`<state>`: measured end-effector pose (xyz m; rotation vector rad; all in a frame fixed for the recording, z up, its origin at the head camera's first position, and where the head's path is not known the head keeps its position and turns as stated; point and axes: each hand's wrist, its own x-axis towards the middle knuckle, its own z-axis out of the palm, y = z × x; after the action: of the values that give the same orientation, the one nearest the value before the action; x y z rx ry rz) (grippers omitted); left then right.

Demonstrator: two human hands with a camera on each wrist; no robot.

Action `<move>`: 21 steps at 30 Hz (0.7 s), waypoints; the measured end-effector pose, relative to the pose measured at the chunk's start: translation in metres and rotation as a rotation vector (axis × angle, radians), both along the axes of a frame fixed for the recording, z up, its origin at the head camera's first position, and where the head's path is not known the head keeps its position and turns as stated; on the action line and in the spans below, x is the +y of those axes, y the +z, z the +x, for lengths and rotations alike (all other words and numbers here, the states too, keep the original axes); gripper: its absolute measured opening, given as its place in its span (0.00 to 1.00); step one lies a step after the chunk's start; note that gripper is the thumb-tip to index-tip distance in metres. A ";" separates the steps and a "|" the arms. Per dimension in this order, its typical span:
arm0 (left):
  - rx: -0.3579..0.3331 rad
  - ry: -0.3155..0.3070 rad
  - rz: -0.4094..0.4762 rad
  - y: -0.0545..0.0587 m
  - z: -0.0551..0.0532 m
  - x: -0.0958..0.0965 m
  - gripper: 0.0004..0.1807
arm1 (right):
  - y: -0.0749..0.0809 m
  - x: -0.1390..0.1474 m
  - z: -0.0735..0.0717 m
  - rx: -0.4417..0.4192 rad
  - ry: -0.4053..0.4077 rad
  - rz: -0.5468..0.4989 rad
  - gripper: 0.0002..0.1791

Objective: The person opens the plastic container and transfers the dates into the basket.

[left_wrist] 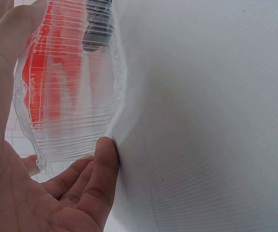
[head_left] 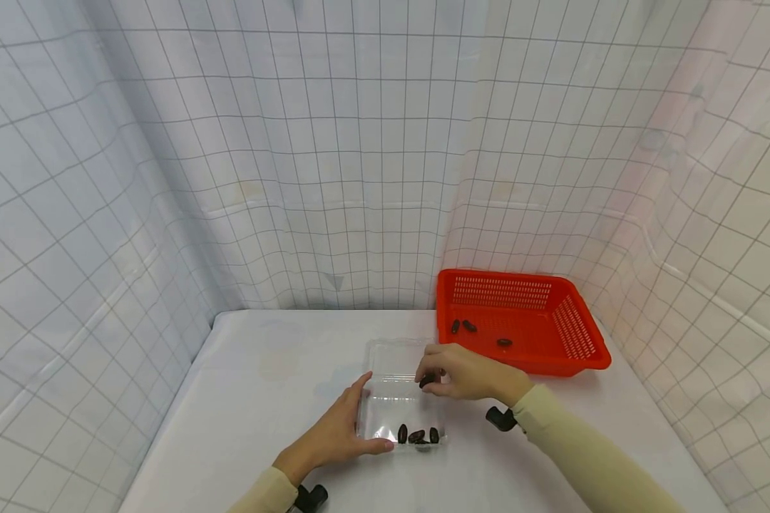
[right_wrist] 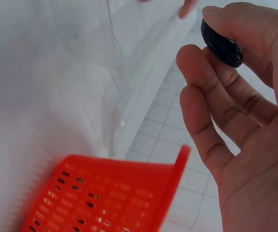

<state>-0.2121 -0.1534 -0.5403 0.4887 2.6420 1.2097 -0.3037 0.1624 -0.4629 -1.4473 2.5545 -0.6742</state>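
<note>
Since the right hand (head_left: pixel 465 372) pinches a dark oval piece (right_wrist: pixel 222 46), probably a date, between thumb and fingers only, a slip looks the likeliest trouble: the surface is glossy, and uneven pressure could squirt it loose. In the head view, with twelve o'clock pointing away from the person, this piece is at about one o'clock from the middle of the clear box (head_left: pixel 385 413), near the crease where the lid (head_left: pixel 394 353) folds out toward twelve. Let go there, it could land on the crease or roll into the lid.

The left hand (head_left: pixel 336 432) is spread wide around the box's eight o'clock corner, fingers along the nine o'clock side, thumb at the six o'clock edge. The box looks thin and light, so too much pressure could buckle its wall, while too little could let it slide on the table (head_left: pixel 282 377) if bumped.

Several loose pieces (head_left: pixel 402 433) lie along the box's five-to-six o'clock edge; any tilt would probably set them rolling. Three other pieces (head_left: pixel 504 343) show between seven and nine o'clock inside the red basket (head_left: pixel 552 365), which stands at two o'clock from the box. A low sweep of the right sleeve (head_left: pixel 571 427) could catch that basket.
</note>
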 end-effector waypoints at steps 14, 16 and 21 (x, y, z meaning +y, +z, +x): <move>-0.001 -0.001 0.006 -0.002 -0.001 -0.001 0.77 | 0.026 0.033 -0.022 0.005 -0.173 -0.059 0.10; -0.001 -0.006 0.011 -0.002 -0.001 -0.001 0.77 | 0.025 0.038 -0.027 0.016 -0.191 -0.060 0.11; 0.000 -0.008 0.014 -0.001 0.000 -0.001 0.77 | 0.025 0.049 -0.039 0.008 -0.237 -0.066 0.10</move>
<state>-0.2122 -0.1548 -0.5416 0.5014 2.6302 1.2267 -0.3429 0.2118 -0.4378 -1.1761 2.7614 -0.7931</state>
